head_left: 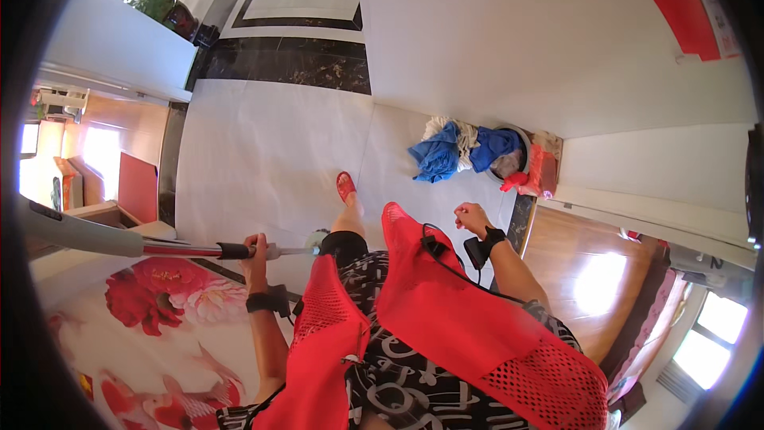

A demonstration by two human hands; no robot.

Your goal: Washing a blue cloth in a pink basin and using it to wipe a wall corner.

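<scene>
My left hand [255, 255] is wrapped round a long pole [183, 248] with a grey upper part, a metal section and a black sleeve, held almost level across my left side. A pale round piece [317, 240] shows near its right end, partly hidden by my body. My right hand [469, 218] hangs at my right with curled fingers and nothing in it. A short way beyond it, blue cloths [434, 159] and white ones spill from a round container [520, 146] against the wall.
A red slipper [345, 185] is on my foot on the pale tiled floor [270, 143]. Doorways with wooden floors [557, 247] open at both sides. A white ledge [135, 52] with a plant [159, 1] stands at the back left; a red peony picture [167, 287] lies at lower left.
</scene>
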